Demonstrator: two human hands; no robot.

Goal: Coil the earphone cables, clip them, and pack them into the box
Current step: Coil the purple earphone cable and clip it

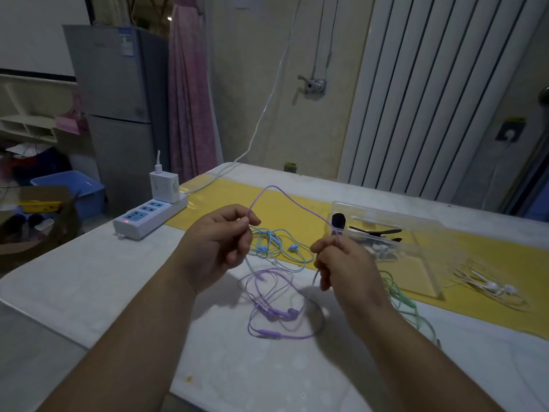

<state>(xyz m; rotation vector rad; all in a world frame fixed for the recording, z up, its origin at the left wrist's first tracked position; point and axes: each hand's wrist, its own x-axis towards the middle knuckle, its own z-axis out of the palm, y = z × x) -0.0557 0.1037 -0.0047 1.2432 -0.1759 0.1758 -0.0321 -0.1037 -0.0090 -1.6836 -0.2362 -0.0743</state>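
Left hand (218,242) pinches purple earphone cable (277,295) between thumb and forefinger. Right hand (341,263) grips same cable, fingers curled. Cable arcs between hands; remainder lies tangled on table (104,278). Clear box (410,233) near right hand.

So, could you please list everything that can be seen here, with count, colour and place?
purple earphones: 1, purple, cable held by both hands, rest on table
blue earphones: 1, blue, table, behind hands
green earphones: 1, green, table, by right hand
white earphones: 1, white, runner, right of box
box: 1, clear, on runner
clips: at least 2, black, in box
power strip: 1, white and blue, table left
charger: 1, white, plugged into power strip
runner: 1, yellow, across table
table: 1, white
fridge: 1, grey, back left
left hand: pinches purple earphones
right hand: pinches purple earphones
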